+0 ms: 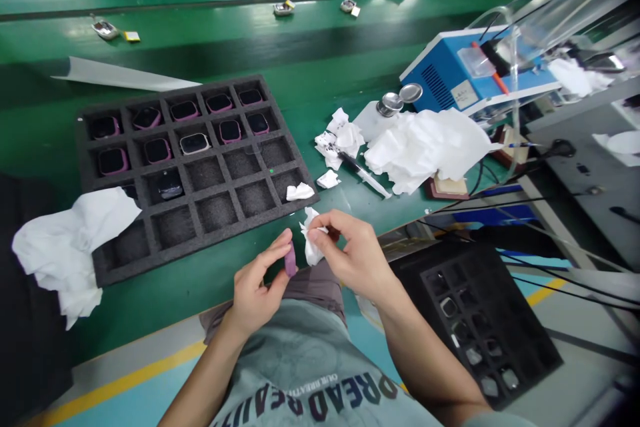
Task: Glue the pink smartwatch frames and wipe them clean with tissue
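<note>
My left hand (pixel 260 283) pinches a purple smartwatch case (pixel 290 260) by its edges, held nearly edge-on to the camera. Close beside it, my right hand (pixel 353 250) grips a crumpled white tissue (pixel 313 240) between thumb and fingers. The tissue and the case look slightly apart. Both hands are just over the front edge of the green bench. Behind them lies a dark foam tray (pixel 210 230) with square compartments. Several hold watch cases with dark screens, mostly purple, such as one watch (pixel 230 131); one has a light frame (pixel 194 143).
White wipes (pixel 75 240) drape over the tray's left corner. Right of the tray are a syringe (pixel 365 177), a tissue pile (pixel 430 147), a small metal pot (pixel 390 104) and a blue machine (pixel 445 73). A second foam tray (pixel 530 347) sits low at right, near hanging cables.
</note>
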Demonstrator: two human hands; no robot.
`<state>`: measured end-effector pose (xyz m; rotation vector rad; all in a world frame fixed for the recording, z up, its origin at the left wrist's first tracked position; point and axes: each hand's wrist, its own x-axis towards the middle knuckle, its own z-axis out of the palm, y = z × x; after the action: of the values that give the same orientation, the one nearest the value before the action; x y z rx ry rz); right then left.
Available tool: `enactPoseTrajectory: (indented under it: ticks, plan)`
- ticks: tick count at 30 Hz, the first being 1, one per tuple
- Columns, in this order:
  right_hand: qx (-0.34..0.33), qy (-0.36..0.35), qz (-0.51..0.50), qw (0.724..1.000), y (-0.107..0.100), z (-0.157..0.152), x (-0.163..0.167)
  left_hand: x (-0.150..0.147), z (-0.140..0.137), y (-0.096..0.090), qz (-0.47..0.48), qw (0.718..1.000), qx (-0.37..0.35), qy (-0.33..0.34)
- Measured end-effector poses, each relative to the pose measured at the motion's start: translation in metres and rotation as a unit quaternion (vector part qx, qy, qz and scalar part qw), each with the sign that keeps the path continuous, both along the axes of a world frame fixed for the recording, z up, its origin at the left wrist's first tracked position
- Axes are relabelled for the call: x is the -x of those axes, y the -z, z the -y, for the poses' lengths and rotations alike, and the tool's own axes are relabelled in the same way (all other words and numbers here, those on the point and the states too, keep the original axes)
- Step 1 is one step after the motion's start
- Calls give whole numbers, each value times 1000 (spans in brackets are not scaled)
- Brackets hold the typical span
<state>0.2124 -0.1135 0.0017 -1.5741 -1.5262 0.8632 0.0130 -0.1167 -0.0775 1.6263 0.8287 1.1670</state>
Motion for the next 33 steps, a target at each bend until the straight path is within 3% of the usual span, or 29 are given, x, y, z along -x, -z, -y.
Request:
enactPoseTrajectory:
  ticks: [5, 8, 10, 12, 15, 19, 21, 24, 29, 31, 33]
  plan:
    - [-86, 7, -36, 996, -18, -13, 20, -2, -3, -9, 50, 987, 153, 5]
    - [-138, -61, -60, 987, -27, -38, 43, -1, -8, -17, 103, 962, 251, 12]
    - [-143, -116, -72, 980, -31, -53, 50, 2, -12, -21, 147, 944, 295, 29]
    - [-132, -105, -75, 983, -32, -59, 47, 5, -15, -24, 193, 920, 337, 49]
    - [-126, -83, -35, 988, -25, -49, 29, 10, -17, -27, 248, 884, 392, 61]
    - [-103, -229, 79, 965, -4, -21, 15, 8, -16, -25, 263, 868, 416, 63]
    - [-95, -248, 100, 959, 6, -13, 17, 6, -16, -24, 254, 875, 407, 63]
    - [-117, -221, 94, 964, 14, -10, 16, 6, -16, -27, 267, 861, 420, 101]
    - [-154, -96, 50, 982, 9, -10, -4, 17, -20, -38, 345, 796, 469, 166]
    - [-164, -49, 46, 984, 9, -9, -12, 19, -20, -39, 340, 799, 472, 152]
    - [-167, -26, 51, 984, 11, -7, -17, 18, -17, -40, 290, 840, 445, 111]
